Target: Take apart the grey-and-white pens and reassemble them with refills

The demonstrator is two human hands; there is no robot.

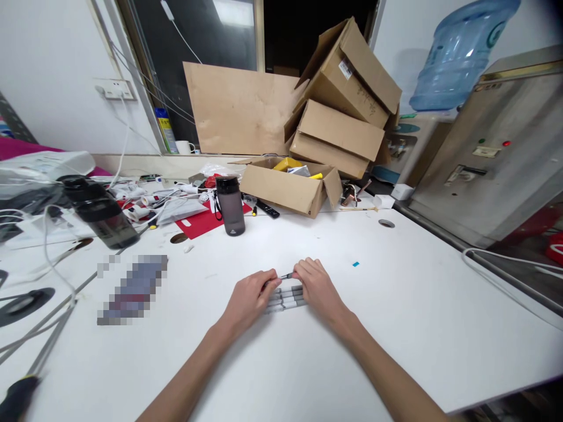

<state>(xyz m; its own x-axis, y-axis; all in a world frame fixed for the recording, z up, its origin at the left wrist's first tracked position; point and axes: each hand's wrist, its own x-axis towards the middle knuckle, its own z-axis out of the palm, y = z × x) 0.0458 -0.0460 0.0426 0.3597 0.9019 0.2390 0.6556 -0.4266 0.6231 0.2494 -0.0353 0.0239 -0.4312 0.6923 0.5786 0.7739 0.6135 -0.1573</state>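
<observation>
A slim dark pen spans the gap between my two hands, just above the white table. Its left end is pinched in my left hand, and the fingers of my right hand close round its other end. Both ends are hidden by the fingers. Several pens with pale barrels and grey grip ends lie side by side on the table right below, partly covered by my hands.
A dark bottle stands beyond my hands, near an open cardboard box. Leftward are a blurred-out flat object, another black bottle and cables. A small blue piece lies to the right on the white table.
</observation>
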